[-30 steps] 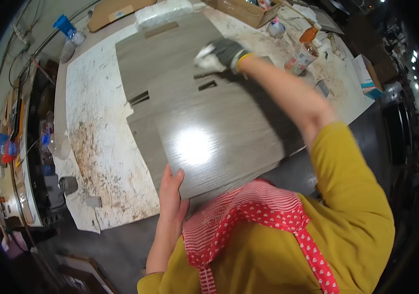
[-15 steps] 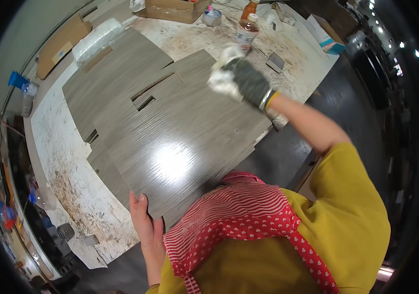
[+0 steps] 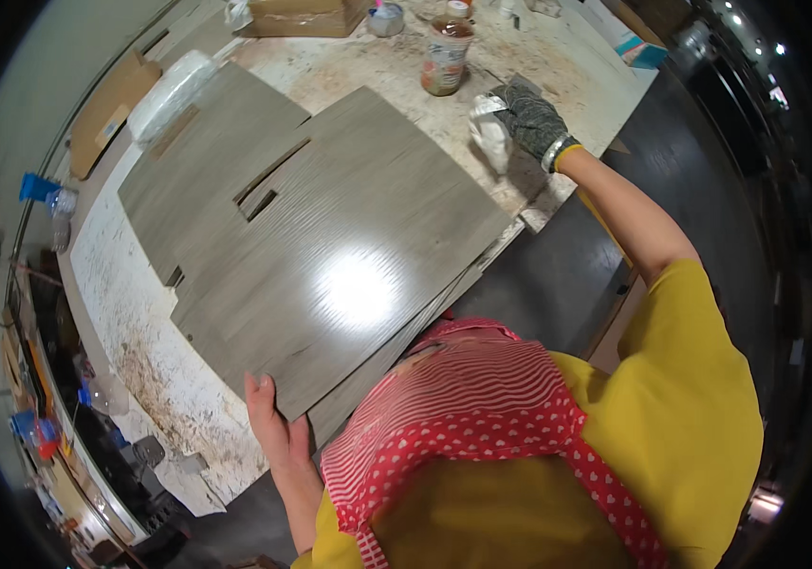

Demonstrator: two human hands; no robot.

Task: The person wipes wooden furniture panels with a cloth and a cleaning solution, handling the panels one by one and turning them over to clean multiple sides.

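Overhead view, near to far. The person's torso, in a yellow shirt and red-and-white apron (image 3: pixel 482 417), fills the lower frame and hides the near edge of the counter (image 3: pixel 131 322); the left forearm is cut off at the lower border. The left hand (image 3: pixel 273 431), bare, clasps the nearest corner of the top grey panel (image 3: pixel 330 256), thumb on its face and the fingers hidden beneath it; this wood-grain panel lies flat on the counter with that corner overhanging the near edge; a bright glare spot washes out the grain at its middle. At least three grey panels overlap in the stack, a second panel (image 3: pixel 188 180) showing farther left and thin edges of another below; the exact count cannot be told. Two narrow slots cut the panels near the stack's centre. A stained strip of counter lies bare along the left side; dark floor (image 3: pixel 558 275) opens to the right. Farther off, the right hand (image 3: pixel 531 119), in one grey glove, is closed round a white cloth (image 3: pixel 491 142) pressed to the counter beyond the panels' right corner. At the far edge stand one jar (image 3: pixel 446 59), one cardboard box (image 3: pixel 306 17) and one white roll (image 3: pixel 171 93); smaller items there are too distorted to identify.
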